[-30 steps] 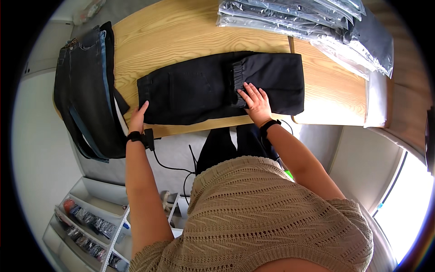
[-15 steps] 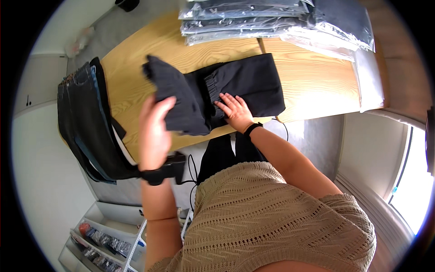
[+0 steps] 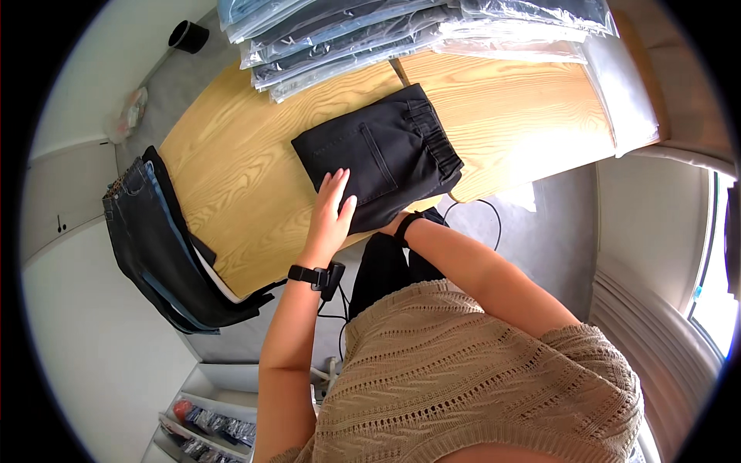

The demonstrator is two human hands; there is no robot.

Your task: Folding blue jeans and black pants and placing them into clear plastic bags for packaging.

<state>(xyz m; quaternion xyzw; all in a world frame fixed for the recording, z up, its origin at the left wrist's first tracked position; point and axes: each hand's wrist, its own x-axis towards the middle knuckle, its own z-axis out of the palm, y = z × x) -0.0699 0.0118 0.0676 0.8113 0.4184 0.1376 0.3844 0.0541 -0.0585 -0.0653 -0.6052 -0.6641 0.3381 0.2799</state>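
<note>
A pair of black trousers [image 3: 340, 147] lies on the wooden table in front of me, folded into a compact bundle. Its gathered elastic waistband [image 3: 434, 139] is at the right end, and a pocket seam shows on top. My left hand [image 3: 333, 212] rests at the near left edge of the bundle, open, fingers stretched over the fabric. Only the wrist side of my right hand [image 3: 391, 225] shows at the near edge; the trousers hide its fingers, perhaps tucked beneath.
Plastic-bagged folded garments [image 3: 347, 46] are stacked along the table's far side. Dark jeans and trousers [image 3: 150, 231] hang over its left end. White sheets [image 3: 617, 92] lie at the right end. A black bin [image 3: 188, 36] stands on the floor, and a cable [image 3: 499, 224] loops below the table.
The loose left part of the trousers has been folded over onto the rest. My left hand has come right and onto the bundle; my right hand has slid to its near edge.
</note>
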